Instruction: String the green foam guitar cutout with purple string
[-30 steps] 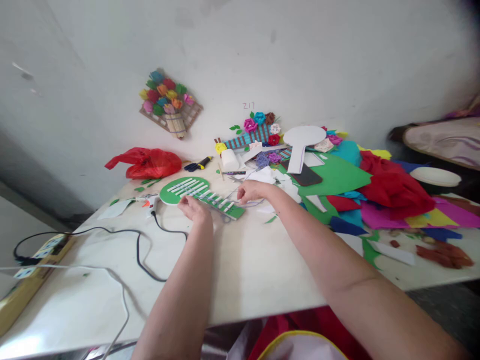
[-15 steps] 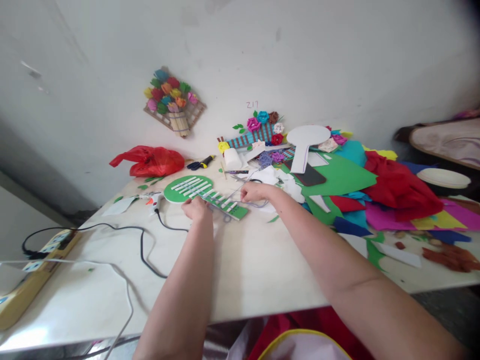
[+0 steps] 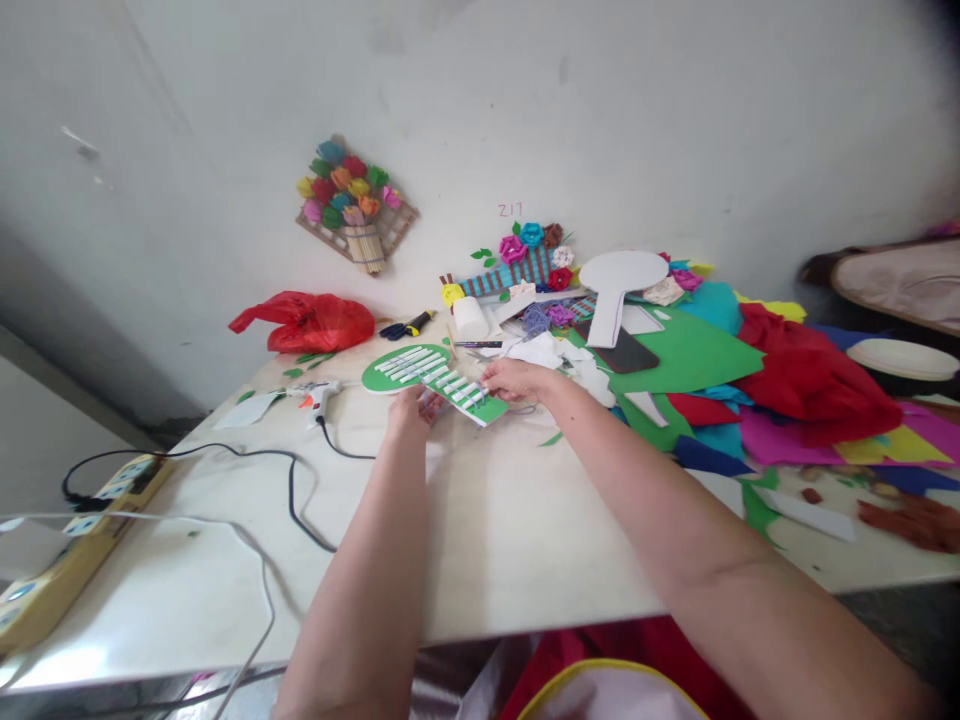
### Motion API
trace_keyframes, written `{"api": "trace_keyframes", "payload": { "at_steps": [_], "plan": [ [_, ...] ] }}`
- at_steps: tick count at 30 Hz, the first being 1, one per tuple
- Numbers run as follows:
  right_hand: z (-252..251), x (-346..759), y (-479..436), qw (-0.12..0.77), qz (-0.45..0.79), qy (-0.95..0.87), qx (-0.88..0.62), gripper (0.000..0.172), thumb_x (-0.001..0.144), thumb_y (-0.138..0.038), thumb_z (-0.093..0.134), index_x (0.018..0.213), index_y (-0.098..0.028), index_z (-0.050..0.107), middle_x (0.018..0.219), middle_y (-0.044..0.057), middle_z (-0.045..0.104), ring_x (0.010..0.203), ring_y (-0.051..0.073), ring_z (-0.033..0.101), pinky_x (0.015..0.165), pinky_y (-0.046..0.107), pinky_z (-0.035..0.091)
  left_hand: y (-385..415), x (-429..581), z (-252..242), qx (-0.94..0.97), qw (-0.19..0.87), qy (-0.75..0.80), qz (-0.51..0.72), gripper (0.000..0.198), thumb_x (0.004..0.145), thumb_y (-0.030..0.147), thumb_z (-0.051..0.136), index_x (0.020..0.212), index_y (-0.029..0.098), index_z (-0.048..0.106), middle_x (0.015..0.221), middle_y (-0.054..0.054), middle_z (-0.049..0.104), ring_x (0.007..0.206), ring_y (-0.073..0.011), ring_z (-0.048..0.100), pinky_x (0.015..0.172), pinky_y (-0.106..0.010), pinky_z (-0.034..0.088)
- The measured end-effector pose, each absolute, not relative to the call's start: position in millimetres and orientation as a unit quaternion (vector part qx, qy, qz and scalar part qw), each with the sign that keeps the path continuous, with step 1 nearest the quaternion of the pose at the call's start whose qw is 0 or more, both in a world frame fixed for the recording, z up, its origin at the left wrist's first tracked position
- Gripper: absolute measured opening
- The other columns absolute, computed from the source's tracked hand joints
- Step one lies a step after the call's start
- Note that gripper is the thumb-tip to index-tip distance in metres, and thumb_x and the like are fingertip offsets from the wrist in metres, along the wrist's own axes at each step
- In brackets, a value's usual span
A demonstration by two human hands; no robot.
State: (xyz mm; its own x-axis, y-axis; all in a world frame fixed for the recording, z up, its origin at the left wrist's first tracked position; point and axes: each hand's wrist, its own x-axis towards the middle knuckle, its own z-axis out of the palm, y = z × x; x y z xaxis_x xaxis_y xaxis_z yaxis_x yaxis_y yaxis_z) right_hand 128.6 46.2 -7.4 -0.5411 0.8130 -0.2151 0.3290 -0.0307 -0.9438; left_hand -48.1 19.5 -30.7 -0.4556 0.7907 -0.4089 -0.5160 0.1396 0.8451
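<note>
A green paddle-shaped piece [image 3: 401,366] with a round head and a straight handle is held slightly tilted above the table. Several white rolled strips [image 3: 454,380] lie across it in a row. Greyish-purple yarn [image 3: 424,378] runs over the strips, and some of it trails on the table. My left hand [image 3: 411,408] grips the near edge of the piece, its fingers partly underneath. My right hand [image 3: 517,382] is closed in a pinch by the handle's right end, on the yarn; its fingertips partly cover that spot.
A glue gun [image 3: 319,400] with a black cord lies left of my hands, near a power strip [image 3: 82,535]. Scissors [image 3: 480,355], paper scraps [image 3: 592,378] and a white paddle-shaped cutout [image 3: 622,270] lie behind. Red crepe paper [image 3: 806,385] heaps up at right.
The green piece has been lifted and tilted, shifting right. My left hand has moved right and slipped its fingers under the edge. My right hand has come closer to the handle's end.
</note>
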Motion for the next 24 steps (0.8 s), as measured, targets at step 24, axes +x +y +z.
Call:
{"api": "trace_keyframes", "payload": {
  "at_steps": [24],
  "plan": [
    [16, 144, 50, 0.379, 0.577, -0.655, -0.306, 0.007, 0.077, -0.019, 0.047, 0.074, -0.017, 0.040, 0.066, -0.001, 0.058, 0.036, 0.003, 0.019, 0.037, 0.019, 0.011, 18, -45, -43, 0.297, 0.519, 0.481, 0.641, 0.034, 0.060, -0.002, 0.052, 0.090, 0.014, 0.050, 0.068, -0.003, 0.060, 0.046, -0.0118, 0.056, 0.040, -0.021, 0.043]
  ]
}}
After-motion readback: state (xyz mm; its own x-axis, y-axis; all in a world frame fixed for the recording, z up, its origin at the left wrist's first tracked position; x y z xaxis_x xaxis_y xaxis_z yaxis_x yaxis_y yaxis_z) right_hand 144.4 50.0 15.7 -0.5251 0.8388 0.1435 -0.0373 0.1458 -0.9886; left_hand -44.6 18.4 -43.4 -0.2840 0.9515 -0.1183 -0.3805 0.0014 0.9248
